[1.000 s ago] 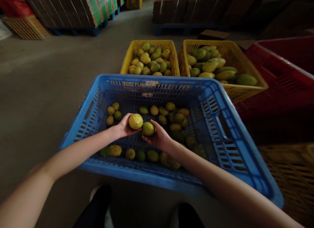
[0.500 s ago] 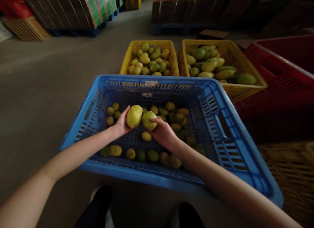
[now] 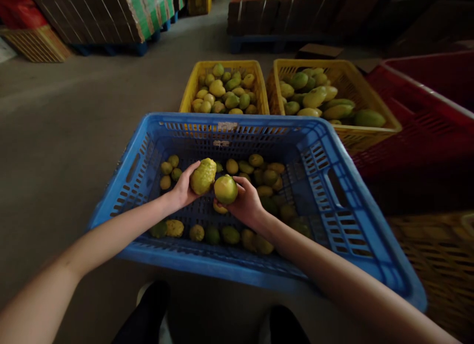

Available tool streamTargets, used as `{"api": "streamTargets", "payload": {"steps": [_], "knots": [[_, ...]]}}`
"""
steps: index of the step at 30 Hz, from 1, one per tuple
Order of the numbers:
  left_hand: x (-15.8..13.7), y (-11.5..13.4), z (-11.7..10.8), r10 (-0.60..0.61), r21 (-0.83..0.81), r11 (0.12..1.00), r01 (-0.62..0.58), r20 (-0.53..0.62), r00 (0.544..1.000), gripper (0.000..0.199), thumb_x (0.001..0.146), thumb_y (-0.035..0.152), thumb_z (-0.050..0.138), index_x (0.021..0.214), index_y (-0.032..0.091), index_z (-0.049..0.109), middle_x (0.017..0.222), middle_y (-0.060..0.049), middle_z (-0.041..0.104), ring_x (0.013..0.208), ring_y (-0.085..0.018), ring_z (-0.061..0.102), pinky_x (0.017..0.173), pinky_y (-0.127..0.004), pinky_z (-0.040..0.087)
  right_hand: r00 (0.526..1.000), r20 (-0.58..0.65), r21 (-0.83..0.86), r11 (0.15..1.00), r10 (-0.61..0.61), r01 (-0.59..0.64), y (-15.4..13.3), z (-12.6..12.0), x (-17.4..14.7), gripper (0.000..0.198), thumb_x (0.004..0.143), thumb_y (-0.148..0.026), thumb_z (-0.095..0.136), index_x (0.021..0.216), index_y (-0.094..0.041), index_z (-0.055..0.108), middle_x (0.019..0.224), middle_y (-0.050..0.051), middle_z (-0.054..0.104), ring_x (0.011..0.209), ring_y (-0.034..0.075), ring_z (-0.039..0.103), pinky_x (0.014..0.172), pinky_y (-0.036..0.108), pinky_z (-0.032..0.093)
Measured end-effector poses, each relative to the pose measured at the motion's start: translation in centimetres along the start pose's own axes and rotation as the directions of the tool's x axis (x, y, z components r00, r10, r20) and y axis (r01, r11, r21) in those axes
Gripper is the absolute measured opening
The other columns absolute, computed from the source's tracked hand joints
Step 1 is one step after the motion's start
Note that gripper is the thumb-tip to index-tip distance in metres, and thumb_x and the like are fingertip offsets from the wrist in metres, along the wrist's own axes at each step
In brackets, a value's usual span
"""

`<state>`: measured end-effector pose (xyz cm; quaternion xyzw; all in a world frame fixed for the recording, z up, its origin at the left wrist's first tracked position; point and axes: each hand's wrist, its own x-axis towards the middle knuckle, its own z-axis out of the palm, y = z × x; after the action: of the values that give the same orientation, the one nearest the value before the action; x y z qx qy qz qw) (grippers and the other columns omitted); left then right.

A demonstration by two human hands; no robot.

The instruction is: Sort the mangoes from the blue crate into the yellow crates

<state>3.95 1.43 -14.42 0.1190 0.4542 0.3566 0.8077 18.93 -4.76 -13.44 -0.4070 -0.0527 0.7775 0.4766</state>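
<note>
In the head view, my left hand (image 3: 184,187) is wrapped round the side of a large, bumpy yellow-green lemon (image 3: 203,177). Close beside it, my right hand (image 3: 247,199) grips a rounder, smoother lemon (image 3: 225,189), yellow on the face turned up and green along its side. Both fruits are held above the floor of a big blue plastic crate (image 3: 333,151). Beneath my right fingers lies another yellow lemon (image 3: 219,207), partly hidden. More small green and yellow lemons (image 3: 230,234) lie along the crate's near side, with others at its left and back right.
Behind the blue crate stand a yellow crate of lemons (image 3: 261,82) and a yellow crate of longer green-yellow fruit (image 3: 388,121). Red crates (image 3: 403,102) are at the right. Wrapped cartons on blue pallets (image 3: 138,48) stand farther back. My shoes are below the near rim.
Both hands have turned their lemons: the left one shows a bumpier side, and the right one now shows a yellow face. My right hand has shifted slightly down, covering more of the lemon beneath.
</note>
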Motion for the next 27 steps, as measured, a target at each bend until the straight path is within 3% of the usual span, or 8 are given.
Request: {"api": "streamTargets", "payload": {"steps": [5,8,12,15,19,24,27], "knots": [[0.08,-0.34,-0.17,-0.123,-0.033,0.992,0.123,0.010,0.992,0.046,0.091,0.045,0.040,0.117,0.012,0.058,0.076,-0.008,0.070,0.064,-0.019,0.067,0.058,-0.029,0.055,0.992,-0.129,0.072,0.997,-0.017,0.027,-0.33,-0.09,0.27,0.023,0.085,-0.033,0.044,0.082,-0.016,0.060,0.063,0.006,0.065,0.054,0.019,0.059,0.045,0.028,0.048],[0.54,-0.60,-0.44,-0.137,-0.035,0.990,0.139,0.035,0.990,0.050,0.095,0.043,0.030,0.123,0.009,0.055,0.080,-0.010,0.071,0.069,-0.020,0.069,0.064,-0.030,0.056,0.988,-0.153,0.091,0.995,-0.034,0.048,-0.23,-0.38,0.68,0.023,0.087,-0.032,0.042,0.083,-0.017,0.060,0.068,0.006,0.067,0.060,0.019,0.062,0.047,0.027,0.048],[0.62,-0.59,-0.40,-0.125,-0.038,0.991,0.126,0.039,0.991,0.046,0.094,0.041,0.034,0.123,0.012,0.056,0.085,-0.009,0.072,0.080,-0.022,0.069,0.074,-0.034,0.056,0.971,-0.237,0.063,0.998,-0.014,0.030,-0.05,-0.45,0.96,0.022,0.089,-0.030,0.042,0.080,-0.018,0.058,0.063,0.002,0.065,0.055,0.017,0.060,0.049,0.028,0.050],[0.33,-0.48,-0.24,-0.145,-0.021,0.989,0.145,0.021,0.989,0.043,0.091,0.042,0.042,0.117,0.014,0.060,0.081,-0.008,0.072,0.077,-0.022,0.070,0.072,-0.034,0.057,0.958,-0.285,0.028,0.999,-0.009,0.018,-0.19,-0.24,0.73,0.025,0.091,-0.034,0.042,0.078,-0.019,0.056,0.058,0.000,0.063,0.050,0.016,0.058,0.047,0.028,0.050],[0.22,-0.61,-0.23,-0.125,-0.036,0.991,0.125,0.014,0.992,0.041,0.091,0.036,0.037,0.113,0.011,0.061,0.079,-0.009,0.072,0.073,-0.022,0.070,0.068,-0.034,0.057,0.947,-0.320,0.044,0.999,0.019,-0.005,-0.45,-0.14,0.43,0.030,0.093,-0.038,0.040,0.077,-0.018,0.056,0.055,-0.001,0.062,0.049,0.015,0.059,0.047,0.026,0.051],[0.21,-0.93,-0.07,-0.055,-0.056,0.997,0.048,-0.128,0.990,0.035,0.088,0.032,0.042,0.110,0.014,0.062,0.077,-0.006,0.072,0.071,-0.021,0.070,0.069,-0.033,0.057,0.907,-0.421,0.064,0.997,-0.010,0.041,-0.28,-0.51,0.77,0.025,0.091,-0.039,0.044,0.079,-0.020,0.056,0.056,-0.003,0.060,0.051,0.014,0.060,0.052,0.027,0.053],[0.00,-1.00,0.19,-0.091,-0.056,0.995,0.082,-0.173,0.981,0.035,0.088,0.034,0.042,0.110,0.015,0.061,0.077,-0.006,0.071,0.071,-0.020,0.069,0.067,-0.032,0.056,0.885,-0.465,0.059,0.997,-0.012,0.045,-0.20,-0.67,0.94,0.023,0.090,-0.040,0.048,0.078,-0.021,0.054,0.055,-0.004,0.060,0.049,0.014,0.057,0.053,0.028,0.053]]}}
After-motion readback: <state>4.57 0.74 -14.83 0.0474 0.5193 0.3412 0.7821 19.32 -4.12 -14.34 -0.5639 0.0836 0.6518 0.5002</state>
